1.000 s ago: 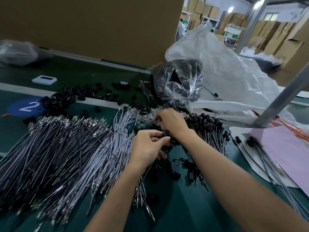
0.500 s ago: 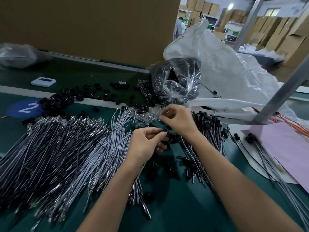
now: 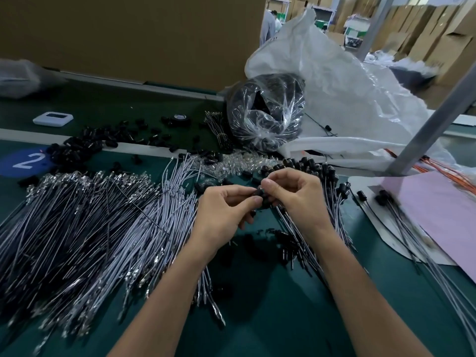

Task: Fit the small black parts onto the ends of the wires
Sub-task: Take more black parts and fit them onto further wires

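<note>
A green table (image 3: pixel 257 318) fills the view, with a brown cardboard wall (image 3: pixel 128 34) behind it and a big white plastic sack (image 3: pixel 347 86) slumped at the far right. A broad pile of grey wires (image 3: pixel 77 228) covers the left side. A pink sheet (image 3: pixel 438 215) lies at the right edge, and a clear bag (image 3: pixel 265 112) of black pieces leans on the sack. Wires with black caps (image 3: pixel 327 176) fan out under the right wrist. Loose black parts (image 3: pixel 85 145) scatter along the far left. The left hand (image 3: pixel 221 215) and right hand (image 3: pixel 296 194) meet at the centre, above the table, each pinching one small black part (image 3: pixel 260 195) between thumb and forefinger; whether a wire sits in it cannot be told.
</note>
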Motion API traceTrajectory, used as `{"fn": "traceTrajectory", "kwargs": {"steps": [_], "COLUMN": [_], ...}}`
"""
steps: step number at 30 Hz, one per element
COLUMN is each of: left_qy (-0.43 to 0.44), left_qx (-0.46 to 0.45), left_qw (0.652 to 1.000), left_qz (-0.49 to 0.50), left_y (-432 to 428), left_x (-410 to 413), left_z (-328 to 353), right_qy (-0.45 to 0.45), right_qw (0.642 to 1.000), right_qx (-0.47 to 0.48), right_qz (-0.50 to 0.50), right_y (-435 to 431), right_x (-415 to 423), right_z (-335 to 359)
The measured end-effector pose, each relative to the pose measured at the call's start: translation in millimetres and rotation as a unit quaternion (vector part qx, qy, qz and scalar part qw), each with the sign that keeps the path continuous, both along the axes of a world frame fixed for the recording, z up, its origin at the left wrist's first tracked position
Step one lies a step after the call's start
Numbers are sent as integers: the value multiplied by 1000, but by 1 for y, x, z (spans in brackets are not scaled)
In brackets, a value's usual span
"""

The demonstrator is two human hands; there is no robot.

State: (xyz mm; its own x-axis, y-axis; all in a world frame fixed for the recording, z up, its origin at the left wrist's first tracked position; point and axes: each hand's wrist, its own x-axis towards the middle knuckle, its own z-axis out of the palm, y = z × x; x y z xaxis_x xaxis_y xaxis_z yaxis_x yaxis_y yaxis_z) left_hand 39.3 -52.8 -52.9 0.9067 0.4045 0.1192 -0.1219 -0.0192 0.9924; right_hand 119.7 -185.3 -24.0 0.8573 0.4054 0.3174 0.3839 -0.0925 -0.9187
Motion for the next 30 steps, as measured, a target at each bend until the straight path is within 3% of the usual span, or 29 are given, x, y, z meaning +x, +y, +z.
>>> {"fn": "traceTrajectory", "kwargs": {"steps": [8,16,30], "left_qy": [-8,-2,-48], "left_qx": [-23,-25,54], "left_qw": [997,999,997], "left_qz": [-67,-37,-39], "left_y": [-7,-4,1], "left_x": [-1,0,-6], "left_z": [5,2,4], "right_qy": [11,25,80], "right_qw": [1000,999,990], "right_qx": [-27,-32,-21], "right_qz": [-1,28,116], "right_y": [-4,-10,-16], "right_x": [3,5,4], "right_z": [1,4,-1]}}
